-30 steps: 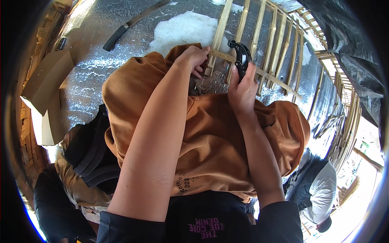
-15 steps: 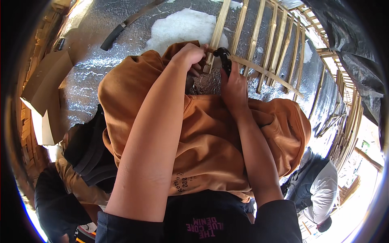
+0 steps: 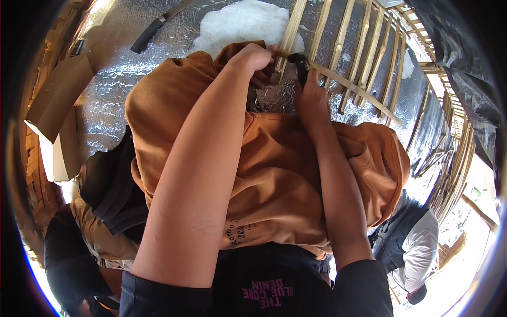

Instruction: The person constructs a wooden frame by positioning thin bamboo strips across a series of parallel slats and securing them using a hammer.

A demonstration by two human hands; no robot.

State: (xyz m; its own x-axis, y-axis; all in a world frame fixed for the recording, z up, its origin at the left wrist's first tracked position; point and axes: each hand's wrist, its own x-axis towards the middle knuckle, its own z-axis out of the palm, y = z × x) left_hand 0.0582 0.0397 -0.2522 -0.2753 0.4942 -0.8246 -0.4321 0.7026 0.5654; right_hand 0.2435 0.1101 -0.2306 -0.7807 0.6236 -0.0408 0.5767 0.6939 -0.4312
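My left hand (image 3: 256,59) is closed at the left end of a thin bamboo strip (image 3: 351,86), its fingers partly hidden by the wrist and the brown cloth. That strip slants down to the right across several bamboo slats (image 3: 342,39), which lie roughly side by side. Just right of it, my right hand (image 3: 312,100) is wrapped round a black hand tool (image 3: 300,64). The tool's dark head lies against the strip near the end of the nearest slat; its exact kind is hard to make out. Brown clothing (image 3: 274,158) covers my lap and knees beneath both forearms.
Silvery foil sheeting (image 3: 113,113) spreads under the work, with a white patch (image 3: 240,26) on it. A black-handled knife (image 3: 149,35) lies at the far left, above an open cardboard box (image 3: 59,100). Other people sit behind, at lower left and lower right (image 3: 414,238).
Both hands, the strip and the black tool sit slightly farther up and to the right in the picture. My view has shifted a little; both grips look the same.
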